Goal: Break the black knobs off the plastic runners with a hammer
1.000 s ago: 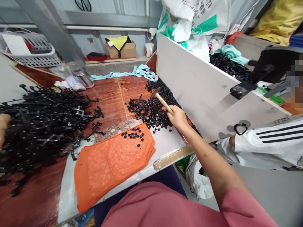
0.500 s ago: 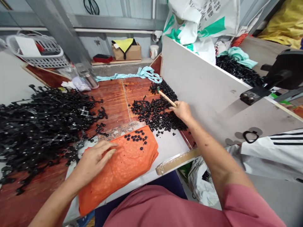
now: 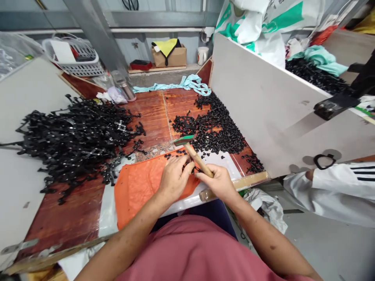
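My right hand (image 3: 218, 181) is wrapped around the wooden handle of a small hammer (image 3: 201, 160) with a green head, which is raised above the orange cloth or bag (image 3: 137, 179). Close beside it, my left hand (image 3: 173, 177) rests low over the orange cloth, its fingers curled in near small black parts (image 3: 195, 167). Whatever lies between those fingertips is hidden or too small to name. Round black pieces lie on the cloth's far edge, partly covered by my hands. Just beyond is a heap of small black studs (image 3: 219, 132).
A large tangle of black linked parts (image 3: 84, 136) fills the left of the reddish table (image 3: 154, 113). A grey board (image 3: 252, 97) walls off the right side. Toward the back are a metal flask (image 3: 124, 88), a light blue cloth strip (image 3: 190, 82), a cardboard box (image 3: 171, 57) and a mug (image 3: 202, 56).
My right hand has brought the hammer back from the stud heap toward me and the cloth. My left hand has moved right across the cloth, beside it. The view has shifted.
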Motion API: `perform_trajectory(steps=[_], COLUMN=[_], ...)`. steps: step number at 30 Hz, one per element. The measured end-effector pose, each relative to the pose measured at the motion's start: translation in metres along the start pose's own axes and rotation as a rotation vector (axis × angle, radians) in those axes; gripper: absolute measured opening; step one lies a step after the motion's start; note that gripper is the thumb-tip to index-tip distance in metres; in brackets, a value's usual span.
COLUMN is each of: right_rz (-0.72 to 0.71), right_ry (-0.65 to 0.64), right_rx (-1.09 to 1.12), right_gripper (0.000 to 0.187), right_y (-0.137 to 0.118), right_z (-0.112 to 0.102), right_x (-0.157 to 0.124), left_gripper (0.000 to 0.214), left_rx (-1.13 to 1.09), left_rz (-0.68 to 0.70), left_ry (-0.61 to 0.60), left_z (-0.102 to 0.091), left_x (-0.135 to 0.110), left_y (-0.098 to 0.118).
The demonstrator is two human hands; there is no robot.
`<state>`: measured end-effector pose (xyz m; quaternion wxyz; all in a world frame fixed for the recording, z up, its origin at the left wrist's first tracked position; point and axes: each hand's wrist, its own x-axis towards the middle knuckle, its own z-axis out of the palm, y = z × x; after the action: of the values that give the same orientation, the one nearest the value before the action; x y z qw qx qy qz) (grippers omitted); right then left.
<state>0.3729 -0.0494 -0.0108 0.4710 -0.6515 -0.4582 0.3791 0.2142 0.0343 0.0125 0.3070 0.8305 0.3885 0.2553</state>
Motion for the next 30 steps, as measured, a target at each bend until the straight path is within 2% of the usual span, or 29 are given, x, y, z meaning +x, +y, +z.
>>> perform_trajectory(steps=[3,4,7,9,11,14,19,30], right_rz=[-0.022,-0.028,-0.021,0.024,0.059,0.118,0.18,0.173], right_ry=[-0.097,-0.125,-0.073,-0.003,0.019,0.016,0.004,-0.009], right_rx=[0.064,0.08,0.022,-0.115,-0.253,-0.377,-0.486,-0.475], right_gripper=[0.018,0.021,0.042,0.041,0.043,0.051,0.057,0.053], right_y=[0.002,0.003,0.015,0.029,0.045,0.063,0.071,0.072], right_z=[0.015,0.014,-0.007,-0.026,-0.043,-0.054,-0.051,-0.053], right_x=[-0.017,-0.022,-0.035,-0.045,-0.054,-0.068,-0.075,-0.071], left_gripper=[0.033,0.033,0.039,0.043,0.042,0.04,0.039,0.043], left_rx=[-0.099,-0.116,-0.102,-0.056,0.016,0.128,0.242,0.296], left_rz=[-0.108,-0.142,-0.192,-0.181,-0.128,-0.036,-0.011,0.024], left_ry=[-0.055,-0.066,-0.13,-0.204,-0.276,-0.334,-0.381,-0.398], left_z=[-0.002,-0.007,-0.028,-0.039,-0.041,-0.031,-0.015,-0.013], left_x=[-0.009,-0.011,-0.013,-0.013,-0.012,-0.01,-0.007,-0.009], left_y=[-0.013,-0.021,-0.046,-0.059,-0.066,-0.069,-0.065,-0.065])
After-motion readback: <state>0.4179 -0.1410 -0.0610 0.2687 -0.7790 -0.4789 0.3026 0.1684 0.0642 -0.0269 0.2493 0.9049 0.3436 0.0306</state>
